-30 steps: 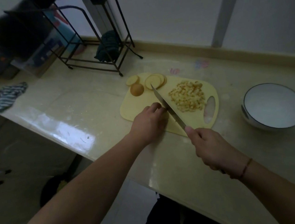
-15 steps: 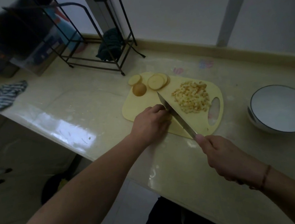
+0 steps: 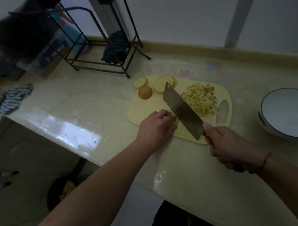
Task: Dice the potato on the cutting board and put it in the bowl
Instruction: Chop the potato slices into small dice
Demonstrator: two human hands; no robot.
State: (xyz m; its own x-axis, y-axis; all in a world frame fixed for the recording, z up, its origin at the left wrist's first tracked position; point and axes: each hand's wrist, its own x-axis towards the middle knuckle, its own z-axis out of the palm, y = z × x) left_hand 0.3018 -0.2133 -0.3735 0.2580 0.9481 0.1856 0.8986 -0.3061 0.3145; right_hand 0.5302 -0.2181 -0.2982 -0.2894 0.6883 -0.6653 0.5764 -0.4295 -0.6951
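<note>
Your left hand lies knuckles-up at the near left of the board, fingers curled down over potato slices; only a pale edge of them shows past the fingertips, so how many you hold I cannot tell. Your right hand is wrapped round the handle of the cleaver, thumb at the heel of the blade; the broad flat of the blade faces the camera, tilted, its far corner raised toward the back of the board, its lower edge just beside your left fingertips; whether the edge touches the slices cannot be told.

Potato, by state: a heap of dice on the right half of the board, small, uneven, pale yellow with browner flecks, just beside the handle slot; a fanned stack of round slices at the far edge, pale with a thin darker rim; one lone slice at the far left corner; an end piece just below it, rounded, skin side up, tan-brown.

The board is light yellow with rounded corners and lies on a glossy cream counter. The bowl, white with a dark rim, stands well apart to the right; nothing shows in it. Light is dim; colours muted.
</note>
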